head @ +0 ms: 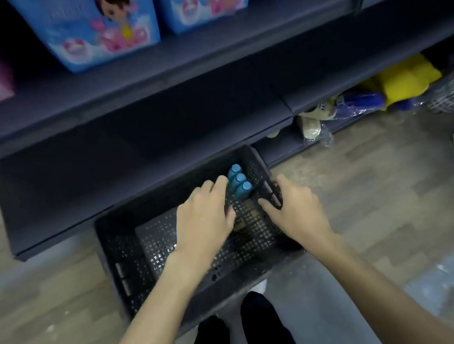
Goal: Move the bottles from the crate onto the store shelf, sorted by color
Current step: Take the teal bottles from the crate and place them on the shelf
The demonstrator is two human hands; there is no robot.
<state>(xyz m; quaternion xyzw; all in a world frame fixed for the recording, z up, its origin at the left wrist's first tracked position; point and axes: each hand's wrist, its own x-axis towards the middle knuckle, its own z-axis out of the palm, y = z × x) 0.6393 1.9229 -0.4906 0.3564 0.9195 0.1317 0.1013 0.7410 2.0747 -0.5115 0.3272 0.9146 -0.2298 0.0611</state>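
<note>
Nearest me, my own dark trouser legs (240, 338) stand on the floor, and right in front of them sits the dark perforated crate (133, 257). Both my arms are down inside it. My left hand (204, 220) is over the middle of the crate, fingers extended and relaxed, holding nothing, fingertips just beside the blue bottles (239, 181). My right hand (293, 206) is at the crate's right wall, fingers spread loose near the handle slot, gripping nothing that I can make out. Three blue bottles stand together in the far right corner; the rest of the crate floor looks bare. So I judge this a pick step late in the job. Next I need to wrap fingers round a bottle and lift straight up. Beyond, the dark store shelf (152, 89) carries blue packages (93, 25).
</note>
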